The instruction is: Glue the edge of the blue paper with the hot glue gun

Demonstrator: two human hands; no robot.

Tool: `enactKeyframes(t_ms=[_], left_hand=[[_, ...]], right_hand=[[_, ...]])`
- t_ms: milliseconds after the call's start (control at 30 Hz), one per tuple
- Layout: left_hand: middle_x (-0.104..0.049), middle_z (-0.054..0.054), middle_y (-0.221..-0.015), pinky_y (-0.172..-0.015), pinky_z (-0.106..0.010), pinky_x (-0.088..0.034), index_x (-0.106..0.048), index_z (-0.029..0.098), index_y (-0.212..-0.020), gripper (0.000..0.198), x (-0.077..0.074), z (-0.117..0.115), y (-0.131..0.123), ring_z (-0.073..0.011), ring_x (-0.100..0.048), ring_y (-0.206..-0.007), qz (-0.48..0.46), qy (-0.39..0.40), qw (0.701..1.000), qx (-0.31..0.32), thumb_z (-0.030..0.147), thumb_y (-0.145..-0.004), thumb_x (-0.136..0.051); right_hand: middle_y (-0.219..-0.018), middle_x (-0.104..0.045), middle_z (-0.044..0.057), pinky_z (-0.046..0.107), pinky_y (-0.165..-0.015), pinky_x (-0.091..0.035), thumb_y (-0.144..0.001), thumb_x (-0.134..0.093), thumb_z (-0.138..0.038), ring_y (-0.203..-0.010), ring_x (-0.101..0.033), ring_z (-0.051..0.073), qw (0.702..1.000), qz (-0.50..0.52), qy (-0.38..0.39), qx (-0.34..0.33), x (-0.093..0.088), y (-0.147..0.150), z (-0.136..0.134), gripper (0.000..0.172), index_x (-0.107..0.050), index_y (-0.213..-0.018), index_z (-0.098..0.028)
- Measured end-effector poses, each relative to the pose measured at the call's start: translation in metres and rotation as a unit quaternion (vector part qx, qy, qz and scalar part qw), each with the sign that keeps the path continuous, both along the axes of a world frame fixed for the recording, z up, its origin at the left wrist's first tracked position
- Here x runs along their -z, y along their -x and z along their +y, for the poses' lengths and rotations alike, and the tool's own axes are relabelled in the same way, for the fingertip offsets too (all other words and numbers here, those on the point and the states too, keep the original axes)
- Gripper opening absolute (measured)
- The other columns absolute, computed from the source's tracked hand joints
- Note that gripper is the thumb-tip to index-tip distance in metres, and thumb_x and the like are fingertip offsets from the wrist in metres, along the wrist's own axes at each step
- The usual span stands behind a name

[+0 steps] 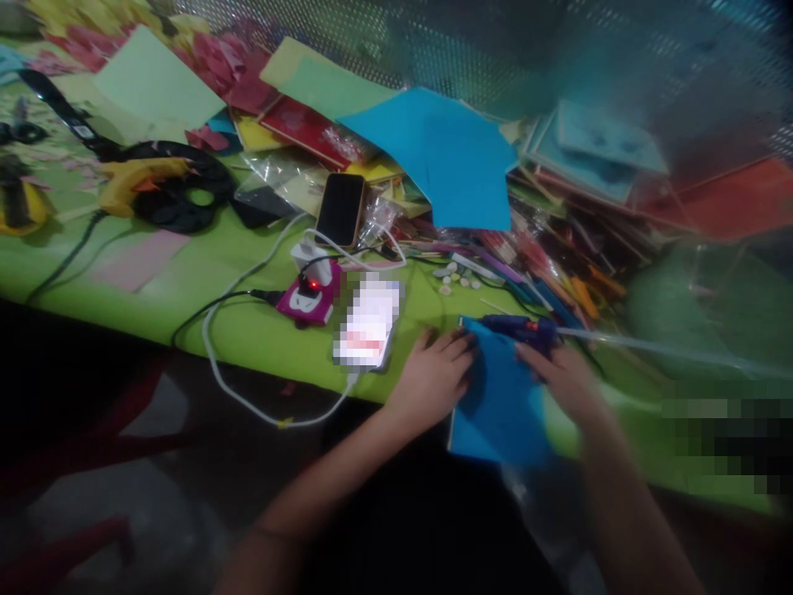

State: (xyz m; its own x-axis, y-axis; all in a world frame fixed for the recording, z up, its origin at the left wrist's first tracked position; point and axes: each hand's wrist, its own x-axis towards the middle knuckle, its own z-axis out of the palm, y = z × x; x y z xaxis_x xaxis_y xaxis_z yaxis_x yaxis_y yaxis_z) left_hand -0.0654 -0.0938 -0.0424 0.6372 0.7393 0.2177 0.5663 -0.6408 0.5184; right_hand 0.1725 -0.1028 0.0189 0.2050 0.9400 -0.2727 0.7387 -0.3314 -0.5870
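Note:
A blue sheet [501,405], perhaps paper or thin card, lies at the table's front edge and reaches out over it. My left hand [437,372] is open, its fingers resting on the sheet's upper left edge. In my right hand [567,376] is a dark blue glue gun [533,328], gripped by its handle. Its nozzle points left, over the sheet's top edge near my left fingertips. A long pale glue stick [625,339] sticks out of its back end. Motion blur hides any glue on the sheet.
Left of my hands lie a lit phone [370,322] on a white cable and a magenta power strip [308,293]. Behind are a dark phone [340,208], a large blue sheet [455,157] and heaped craft supplies. A yellow glue gun [140,183] lies far left.

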Motion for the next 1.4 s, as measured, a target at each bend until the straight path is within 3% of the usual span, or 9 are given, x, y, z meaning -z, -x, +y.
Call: enactKeyframes(t_ms=[133, 333, 533, 700, 1000, 1400], left_hand=[[-0.060, -0.006, -0.153, -0.122, -0.056, -0.035, -0.062, 0.024, -0.140, 0.037, 0.000, 0.000, 0.000, -0.0264, -0.047, -0.148, 0.005, -0.013, 1.000, 0.001, 0.031, -0.104, -0.058], [-0.059, -0.005, -0.153, -0.120, -0.057, -0.036, -0.063, 0.026, -0.139, 0.037, -0.001, -0.001, 0.000, -0.0273, -0.046, -0.149, 0.020, -0.022, 1.000, 0.007, 0.031, -0.103, -0.060], [-0.059, -0.005, -0.154, -0.121, -0.057, -0.036, -0.063, 0.026, -0.139, 0.036, -0.001, -0.001, 0.000, -0.0269, -0.045, -0.149, 0.020, -0.020, 1.000, 0.004, 0.032, -0.104, -0.059], [-0.059, -0.005, -0.154, -0.120, -0.057, -0.036, -0.063, 0.026, -0.139, 0.035, -0.001, 0.000, 0.000, -0.0267, -0.045, -0.149, 0.021, -0.021, 1.000, 0.004, 0.031, -0.104, -0.058], [-0.061, -0.005, -0.151, -0.121, -0.057, -0.035, -0.065, 0.027, -0.138, 0.035, 0.000, -0.001, -0.001, -0.0270, -0.048, -0.147, 0.012, -0.025, 1.000, -0.001, 0.031, -0.104, -0.059], [-0.060, -0.005, -0.152, -0.123, -0.057, -0.033, -0.064, 0.027, -0.139, 0.037, -0.001, -0.001, -0.001, -0.0270, -0.047, -0.148, 0.013, -0.017, 1.000, 0.001, 0.031, -0.102, -0.062]], right_hand=[[-0.069, -0.073, 0.008, 0.036, -0.057, -0.046, -0.082, -0.063, -0.067, -0.058, -0.062, 0.023, 1.000, 0.020, -0.004, 0.003, 0.004, -0.002, -0.001, 0.049, -0.072, -0.077, -0.020], [-0.065, -0.068, 0.005, 0.035, -0.057, -0.042, -0.084, -0.062, -0.066, -0.059, -0.059, 0.022, 1.000, -0.009, -0.024, -0.013, 0.003, -0.006, -0.004, 0.046, -0.071, -0.083, -0.021], [-0.058, -0.060, 0.002, 0.035, -0.057, -0.041, -0.083, -0.059, -0.068, -0.056, -0.057, 0.021, 0.999, -0.025, -0.013, -0.015, -0.002, -0.001, -0.003, 0.047, -0.063, -0.073, -0.022], [-0.059, -0.061, 0.002, 0.035, -0.059, -0.041, -0.085, -0.058, -0.064, -0.059, -0.058, 0.022, 0.999, -0.027, -0.013, -0.025, -0.001, 0.004, -0.001, 0.044, -0.066, -0.078, -0.022], [-0.059, -0.062, 0.003, 0.035, -0.060, -0.040, -0.085, -0.057, -0.067, -0.058, -0.056, 0.021, 0.998, -0.060, -0.034, -0.010, -0.004, -0.016, -0.010, 0.047, -0.063, -0.070, -0.024], [-0.063, -0.065, 0.004, 0.036, -0.061, -0.042, -0.084, -0.058, -0.067, -0.061, -0.060, 0.024, 0.999, -0.043, -0.018, -0.016, -0.002, -0.008, -0.005, 0.045, -0.067, -0.080, -0.023]])
